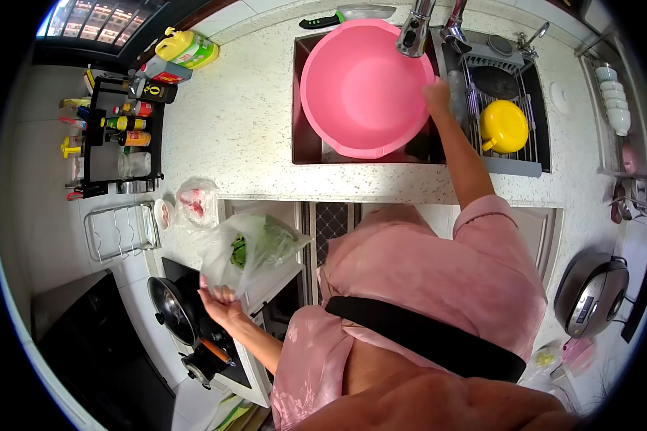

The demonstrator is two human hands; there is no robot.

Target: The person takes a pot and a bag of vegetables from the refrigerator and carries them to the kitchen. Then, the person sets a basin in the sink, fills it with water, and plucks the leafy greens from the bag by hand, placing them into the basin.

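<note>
My left hand (221,300), over by the stove side, grips the lower end of a clear plastic bag (266,251). Green leafy vegetables (246,248) show through the bag. My right hand (436,95) is closed on the right rim of a large pink basin (366,86). The basin sits in the left sink bowl and looks empty. A chrome faucet (414,32) hangs over its upper right edge. On the counter above my left hand lies a smaller clear bag (196,205) with something reddish in it.
A knife (346,15) lies behind the basin. A yellow pot (504,126) rests on the drying rack (474,108) at right. Bottles fill a black rack (111,136). A lidded wok (172,311) stands on the stove, a rice cooker (592,296) at far right.
</note>
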